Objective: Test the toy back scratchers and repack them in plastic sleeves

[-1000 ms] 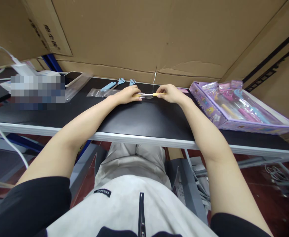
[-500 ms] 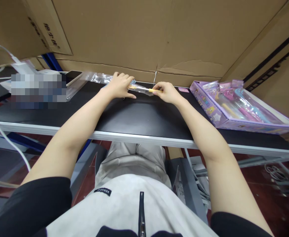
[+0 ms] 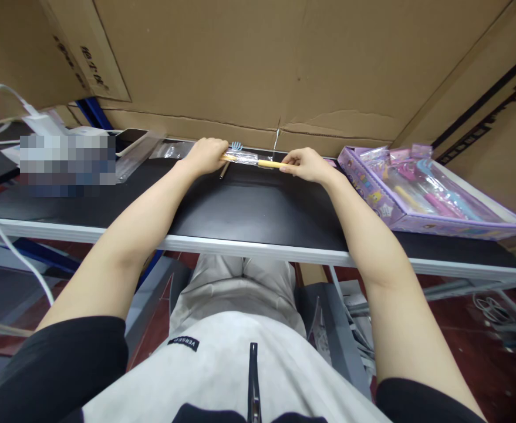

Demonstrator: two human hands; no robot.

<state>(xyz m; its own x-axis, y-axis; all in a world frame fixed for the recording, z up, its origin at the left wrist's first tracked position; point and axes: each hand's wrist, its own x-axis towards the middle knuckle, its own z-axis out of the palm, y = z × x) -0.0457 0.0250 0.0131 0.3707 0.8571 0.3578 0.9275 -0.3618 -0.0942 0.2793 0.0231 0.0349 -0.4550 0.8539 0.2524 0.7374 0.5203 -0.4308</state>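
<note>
My left hand (image 3: 207,155) is closed around the clear plastic sleeve (image 3: 245,157), with a yellow piece showing beside its fingers. Sticking out of the sleeve's right end is the yellow handle of what looks like a back scratcher (image 3: 270,164). My right hand (image 3: 304,164) pinches the far end of this handle between thumb and fingers. Behind the sleeve a small blue claw (image 3: 237,145) shows, and a thin metal rod (image 3: 225,170) pokes out below it; whether they are joined is hidden. The sleeve's loose end trails left past my left hand.
A purple display box (image 3: 451,226) with several bagged back scratchers, pink, blue and yellow, stands at the right. Further clear sleeves (image 3: 138,155), a phone (image 3: 130,138) and a white charger with cable (image 3: 46,123) lie left. Cardboard (image 3: 240,64) walls the back of the black table (image 3: 258,217).
My left hand has gone from spread fingers to a closed grip and moved slightly left. My right hand has shifted right along the yellow handle, and more of the handle shows.
</note>
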